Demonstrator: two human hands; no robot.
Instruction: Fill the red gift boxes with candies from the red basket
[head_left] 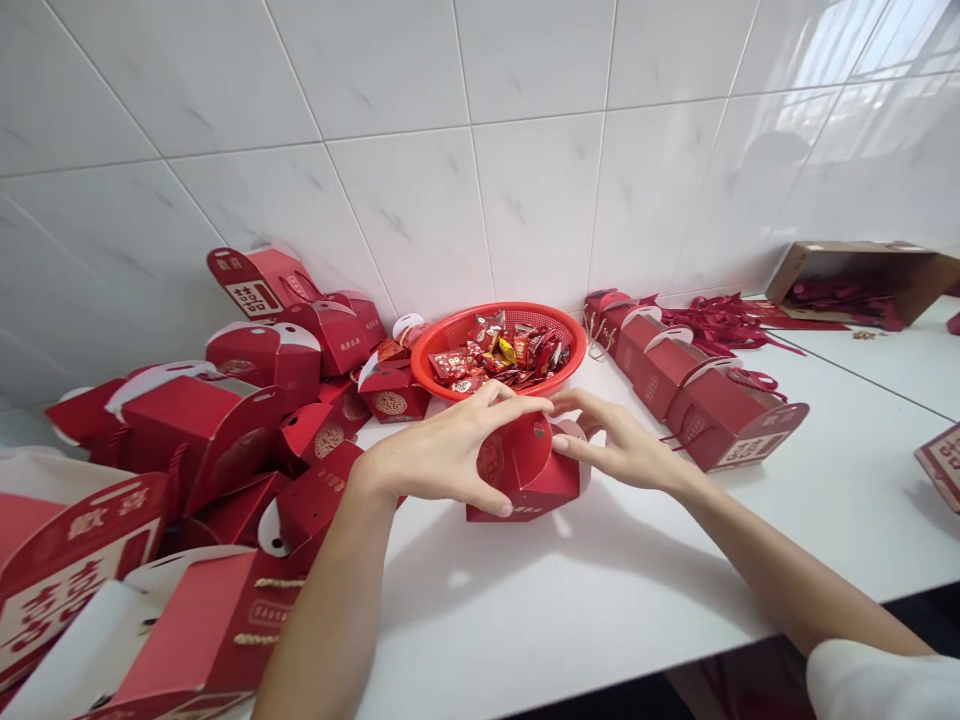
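Note:
A small red gift box stands on the white table, its round-edged flaps raised and gold print on its front. My left hand grips it from the left, the thumb low on the front and the fingers at the top. On the right side, my right hand has its thumb and fingers around the box's upper flaps. Just behind the box sits a red plastic basket with wrapped candies in it.
Many red boxes are piled at the left. A row of closed red boxes stands at the right, beside red ribbons. An open cardboard box lies at the back right. A tiled wall rises behind the table.

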